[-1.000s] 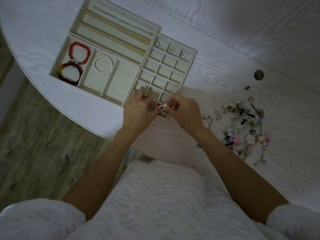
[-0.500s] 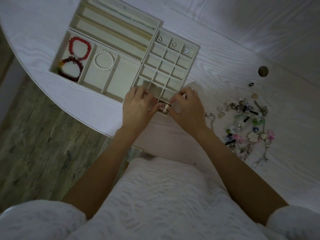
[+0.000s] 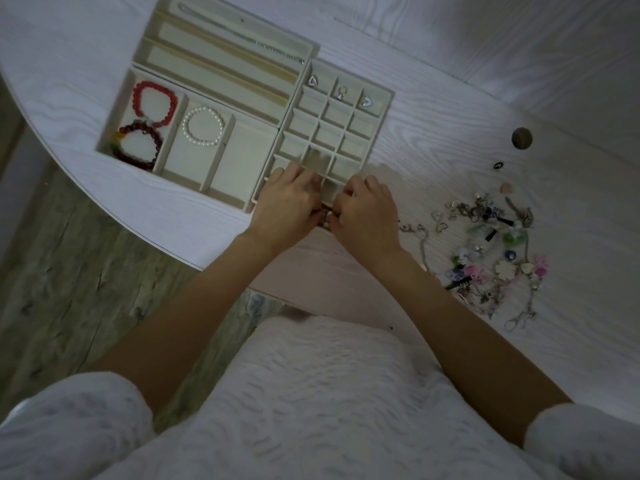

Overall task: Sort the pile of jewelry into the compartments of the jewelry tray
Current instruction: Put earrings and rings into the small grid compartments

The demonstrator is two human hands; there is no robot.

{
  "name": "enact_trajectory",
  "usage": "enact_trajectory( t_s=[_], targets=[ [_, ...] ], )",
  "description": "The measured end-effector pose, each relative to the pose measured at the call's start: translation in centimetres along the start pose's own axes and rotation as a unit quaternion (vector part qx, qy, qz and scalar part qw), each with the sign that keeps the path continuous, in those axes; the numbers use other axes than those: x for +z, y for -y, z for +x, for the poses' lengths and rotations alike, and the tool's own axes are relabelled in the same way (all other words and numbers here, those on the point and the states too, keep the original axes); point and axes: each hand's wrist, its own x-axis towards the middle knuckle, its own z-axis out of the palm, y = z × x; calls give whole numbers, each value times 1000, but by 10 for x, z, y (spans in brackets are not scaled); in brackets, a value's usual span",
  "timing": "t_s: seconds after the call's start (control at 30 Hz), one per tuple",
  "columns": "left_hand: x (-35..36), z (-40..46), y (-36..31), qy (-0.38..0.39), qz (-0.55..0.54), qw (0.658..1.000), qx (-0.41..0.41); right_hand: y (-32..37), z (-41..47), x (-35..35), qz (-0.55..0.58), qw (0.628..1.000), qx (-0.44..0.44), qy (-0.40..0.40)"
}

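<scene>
A cream jewelry tray (image 3: 294, 98) lies on a white wood-grain table (image 3: 450, 109), toward the far left. Both hands meet at the tray's near right corner, over the nearest row of its grid of small square compartments. The left hand (image 3: 287, 209) and the right hand (image 3: 367, 216) have their fingers curled inward, fingertips almost touching each other, and a small pale piece (image 3: 325, 216) shows in the gap between them. It is too small and too hidden to tell what it is or which hand actually has hold of it.

In the far row of the grid sit three small pieces, one per compartment: a triangular ring (image 3: 313, 81), a ring with a stone (image 3: 342, 93) and a pale curved ring (image 3: 366, 101). At the left end of the tray, a red bead bracelet (image 3: 154, 102) and a dark red bracelet (image 3: 140, 143) share one compartment, touching each other. A pearl bracelet (image 3: 203, 130) lies in the next compartment to the right. A thin silver chain (image 3: 242, 39) stretches along the farthest long slot.

The unsorted pile of jewelry (image 3: 495, 251) lies on the table to the right of the hands, well apart from the tray: tangled chains, small hearts, flower charms and beads. A small black ring (image 3: 498, 165) lies alone beyond the pile, and a round hole (image 3: 522, 138) is cut in the tabletop farther off.
</scene>
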Motion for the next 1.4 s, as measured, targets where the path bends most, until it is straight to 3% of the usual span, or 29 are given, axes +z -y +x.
enact_trajectory(
  t_s=[0.3,0.47,0.67,0.9,1.13,1.4],
  targets=[
    [-1,0,-6,-14,-18,998,-58,-4,0,3,87,995,44,2],
    [3,-7,-9,-54,-66,990,-115,-3,-1,2,102,995,-8,-10],
    [6,-10,-16,-54,-67,982,-167,5,5,1,-22,999,-36,-14],
    [0,-19,-13,-35,-94,986,-133,6,2,6,-49,995,-81,-45],
    [-4,-31,-14,-20,-77,994,-80,-2,-9,14,15,996,-36,-77],
    [-2,-36,-19,-12,-105,990,-98,8,4,4,-68,997,0,-27]
  ],
)
